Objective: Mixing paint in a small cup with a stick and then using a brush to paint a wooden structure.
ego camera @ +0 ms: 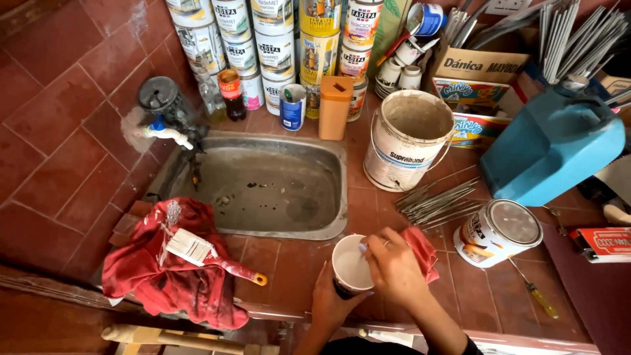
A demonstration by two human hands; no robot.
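left hand wrapped round cup, near edge, white inside | right hand pinching cup rim, red cloth under it | bucket far right, empty | sink dry, stained

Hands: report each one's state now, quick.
Left hand: closed around the white cup, holding it.
Right hand: holds the red cloth, fingers at the cup's rim.

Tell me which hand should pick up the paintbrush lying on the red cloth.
Left. The left hand is nearer the paintbrush, though it holds the cup; the right hand, at the cup's rim, would probably have to cross over.
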